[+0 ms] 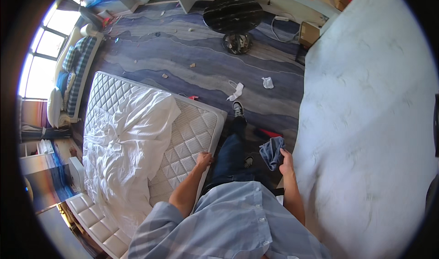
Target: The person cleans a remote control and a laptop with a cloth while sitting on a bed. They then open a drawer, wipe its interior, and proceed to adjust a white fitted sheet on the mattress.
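My right hand grips a crumpled blue-grey cloth, which hangs in front of its fingers above the floor. Curled into a loose fist, my left hand is at the near right edge of a white quilted mattress. Nothing shows in its fingers, and I cannot tell whether it touches the edge. Over much of that mattress lies a rumpled white sheet. A large white mattress-like surface rises along my right side, close to my right forearm.
On the patterned carpet lie two white scraps, small debris and a red item by my legs. A dark round table stands ahead, with a cardboard box to its right. A cushioned sofa is by the window.
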### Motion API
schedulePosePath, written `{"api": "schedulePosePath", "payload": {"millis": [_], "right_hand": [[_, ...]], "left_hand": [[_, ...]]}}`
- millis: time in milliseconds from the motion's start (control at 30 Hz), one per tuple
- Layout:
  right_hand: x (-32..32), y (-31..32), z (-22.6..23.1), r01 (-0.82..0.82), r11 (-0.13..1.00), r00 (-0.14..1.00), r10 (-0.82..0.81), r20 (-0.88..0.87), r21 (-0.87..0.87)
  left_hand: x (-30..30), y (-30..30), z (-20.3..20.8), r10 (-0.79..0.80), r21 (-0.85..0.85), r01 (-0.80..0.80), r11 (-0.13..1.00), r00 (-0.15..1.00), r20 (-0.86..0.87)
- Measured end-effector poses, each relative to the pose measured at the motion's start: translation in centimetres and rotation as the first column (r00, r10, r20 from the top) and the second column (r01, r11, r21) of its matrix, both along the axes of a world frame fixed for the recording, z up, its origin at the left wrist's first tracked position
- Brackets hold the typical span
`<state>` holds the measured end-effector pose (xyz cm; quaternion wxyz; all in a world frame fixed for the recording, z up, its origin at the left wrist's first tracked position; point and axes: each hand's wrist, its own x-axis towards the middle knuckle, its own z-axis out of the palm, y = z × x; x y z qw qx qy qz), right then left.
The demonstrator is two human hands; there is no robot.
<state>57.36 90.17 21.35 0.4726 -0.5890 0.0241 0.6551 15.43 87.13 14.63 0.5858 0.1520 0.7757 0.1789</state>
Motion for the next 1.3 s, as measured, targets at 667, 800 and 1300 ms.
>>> {"api": "schedulePosePath", "payload": {"millis": [667,800,1300], "right_hand": [[-8.4,49.4,2.8,-0.143,0.986,0.988,0.138,0.065,0.085],[-8.1,57.0,-2.1,-0.090,0.994,0.996,0.091,0.020,-0.060],[2.9,104.4,7.6,0.232,0.873,0.928,-0.066,-0.366,0.430]], "left_hand": [[0.3,44.7,4.6,0.034,0.301,-0.083,0.950,0.985,0.167],[0.4,42.4,2.1,0.248,0.161,-0.275,0.948,0.954,0.169],[6.7,53.7,1.9,0.698,0.039,-0.722,0.691,0.680,0.227]]}}
